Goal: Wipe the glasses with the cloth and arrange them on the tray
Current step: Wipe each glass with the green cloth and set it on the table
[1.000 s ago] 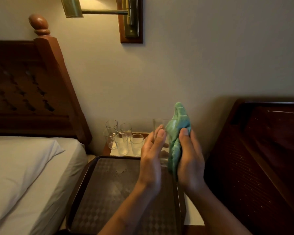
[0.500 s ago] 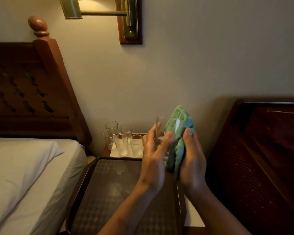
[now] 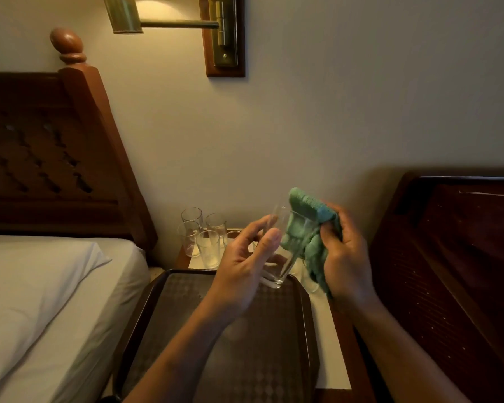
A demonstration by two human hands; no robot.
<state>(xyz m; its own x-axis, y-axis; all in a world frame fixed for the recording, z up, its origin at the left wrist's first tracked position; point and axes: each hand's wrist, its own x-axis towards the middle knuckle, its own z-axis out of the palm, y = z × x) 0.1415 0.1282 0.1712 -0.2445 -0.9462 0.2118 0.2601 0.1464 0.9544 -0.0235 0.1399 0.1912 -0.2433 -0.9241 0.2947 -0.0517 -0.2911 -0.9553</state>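
A: What is held in the left hand (image 3: 239,266)?

B: A clear, tapered drinking glass (image 3: 285,251) is gripped there, tilted with its rim toward one o'clock and its base toward seven o'clock. The fingers are curled round its lower wall and the thumb is laid along its side, so the hand is partly closed on it.

A: And the right hand (image 3: 344,257)?

B: A bunched green terry cloth (image 3: 309,228) is clasped in it. The fingers are wrapped over the cloth, which is pressed against the upper part of the glass at its three o'clock side; part of the cloth is seen through the glass wall.

A: Where is the glass placed relative to the tray?

B: It is held in the air above the twelve o'clock edge of the dark brown rectangular tray with a diamond-patterned liner (image 3: 186,330). Nothing is seen standing on the tray.

A: Where are the other glasses found?

B: A cluster of clear tumblers (image 3: 204,237) is set upright on the white-topped bedside surface (image 3: 332,359), beyond the tray at eleven o'clock of the hands, near the wall. Their exact number cannot be told, since some are hidden behind the left hand.
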